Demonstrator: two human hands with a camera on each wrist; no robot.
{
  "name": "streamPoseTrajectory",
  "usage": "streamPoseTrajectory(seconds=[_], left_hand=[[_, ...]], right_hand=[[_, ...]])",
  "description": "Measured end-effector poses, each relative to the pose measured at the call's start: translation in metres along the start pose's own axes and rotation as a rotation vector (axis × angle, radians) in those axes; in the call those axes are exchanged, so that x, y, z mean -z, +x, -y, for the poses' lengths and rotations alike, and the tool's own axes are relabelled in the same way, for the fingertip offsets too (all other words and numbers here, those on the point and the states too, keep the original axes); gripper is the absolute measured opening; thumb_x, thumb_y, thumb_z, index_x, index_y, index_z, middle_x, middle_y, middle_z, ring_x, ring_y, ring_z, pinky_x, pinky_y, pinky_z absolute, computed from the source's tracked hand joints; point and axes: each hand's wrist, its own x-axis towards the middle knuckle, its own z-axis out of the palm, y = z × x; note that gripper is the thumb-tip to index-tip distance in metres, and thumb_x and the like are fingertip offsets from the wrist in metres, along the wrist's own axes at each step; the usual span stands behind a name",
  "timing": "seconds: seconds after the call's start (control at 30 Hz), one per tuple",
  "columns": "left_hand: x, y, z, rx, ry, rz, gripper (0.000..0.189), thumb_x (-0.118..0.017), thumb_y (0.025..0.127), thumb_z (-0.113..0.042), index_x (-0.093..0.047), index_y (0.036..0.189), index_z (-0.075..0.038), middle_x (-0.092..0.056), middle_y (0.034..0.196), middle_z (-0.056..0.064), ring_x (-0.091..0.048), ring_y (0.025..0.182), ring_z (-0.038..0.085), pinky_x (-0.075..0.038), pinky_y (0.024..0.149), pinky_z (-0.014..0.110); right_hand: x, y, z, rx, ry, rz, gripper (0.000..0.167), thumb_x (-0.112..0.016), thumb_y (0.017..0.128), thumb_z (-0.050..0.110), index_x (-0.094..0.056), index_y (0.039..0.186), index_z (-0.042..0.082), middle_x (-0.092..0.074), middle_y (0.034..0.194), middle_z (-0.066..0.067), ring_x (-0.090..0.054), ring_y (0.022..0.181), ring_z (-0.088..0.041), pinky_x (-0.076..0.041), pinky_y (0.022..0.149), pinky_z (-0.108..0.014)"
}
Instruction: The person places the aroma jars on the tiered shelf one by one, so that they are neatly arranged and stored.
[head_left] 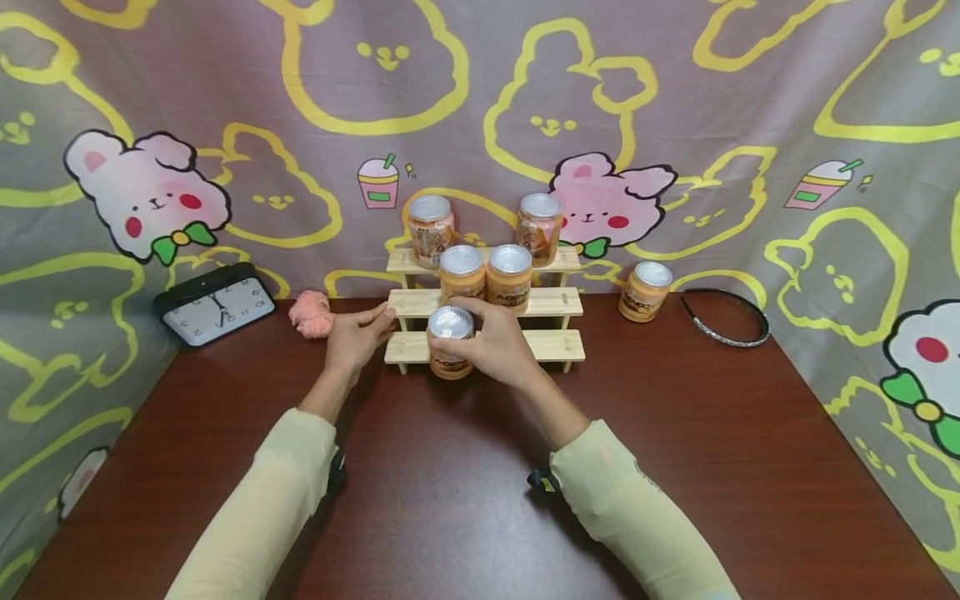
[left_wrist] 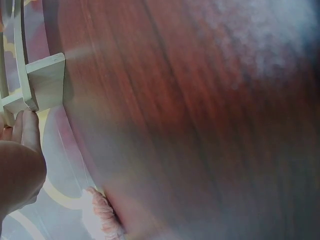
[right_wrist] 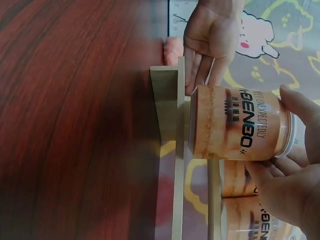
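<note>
My right hand (head_left: 498,346) grips an orange can (head_left: 451,358) with a silver lid around its upper part, thumb on one side and fingers on the other. The can is at the left part of the lowest step of a three-step wooden rack (head_left: 555,343). In the right wrist view the can (right_wrist: 240,122) stands close to the step board; whether it touches is unclear. My left hand (head_left: 358,337) is at the rack's left end, its extended fingertips (left_wrist: 31,122) touching the wood. Two cans (head_left: 508,283) sit on the middle step and two more (head_left: 538,229) on the top step.
Another orange can (head_left: 643,293) stands on the table right of the rack, beside a dark headband (head_left: 731,333). To the left are a pink yarn-like bundle (head_left: 311,314) and a black-framed clock (head_left: 217,307). A patterned curtain (head_left: 480,158) hangs behind.
</note>
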Motion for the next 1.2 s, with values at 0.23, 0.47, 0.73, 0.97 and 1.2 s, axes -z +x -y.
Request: streamPoseTrajectory(seconds=[0.23,0.47,0.73,0.97,1.2], left_hand=[[0.000,0.000,0.001,0.000,-0.001,-0.002,0.039,-0.064,0.102,-0.011,-0.056,0.135,0.007,-0.057,0.137,0.022,-0.062,0.118,0.037,-0.058,0.096,0.029],[-0.001,0.000,0.001,0.006,0.009,-0.005,0.039,-0.064,0.102,-0.012,-0.057,0.135,0.007,-0.058,0.137,0.021,-0.064,0.116,0.035,-0.058,0.095,0.028],[0.000,0.001,0.001,0.010,0.011,-0.010,0.039,-0.065,0.101,-0.013,-0.057,0.135,0.006,-0.059,0.135,0.022,-0.067,0.112,0.029,-0.058,0.095,0.028],[0.000,0.002,0.000,0.008,0.005,-0.009,0.039,-0.066,0.101,-0.013,-0.058,0.135,0.005,-0.059,0.135,0.021,-0.068,0.110,0.024,-0.058,0.095,0.029],[0.000,0.001,0.000,0.014,0.000,-0.003,0.040,-0.065,0.101,-0.013,-0.057,0.135,0.005,-0.058,0.137,0.020,-0.069,0.109,0.022,-0.058,0.096,0.029]], right_hand=[[-0.010,0.007,0.000,-0.010,-0.022,0.017,0.062,-0.091,0.077,0.027,-0.068,0.128,-0.001,-0.071,0.120,-0.014,-0.068,0.099,-0.023,-0.061,0.083,-0.035],[-0.018,0.014,0.003,-0.004,-0.056,0.018,0.061,-0.092,0.077,0.024,-0.068,0.128,-0.001,-0.070,0.123,-0.014,-0.068,0.103,-0.022,-0.060,0.086,-0.033],[-0.025,0.020,0.004,-0.014,-0.066,0.025,0.062,-0.090,0.079,0.024,-0.066,0.131,0.000,-0.069,0.125,-0.014,-0.067,0.104,-0.023,-0.060,0.086,-0.033],[-0.024,0.021,0.012,0.042,-0.248,0.063,0.062,-0.087,0.083,0.029,-0.064,0.133,0.000,-0.069,0.126,-0.014,-0.068,0.103,-0.024,-0.060,0.085,-0.033],[-0.027,0.017,0.013,0.130,-0.326,0.015,0.062,-0.088,0.083,0.031,-0.065,0.131,-0.002,-0.068,0.128,-0.016,-0.069,0.106,-0.026,-0.062,0.087,-0.036]])
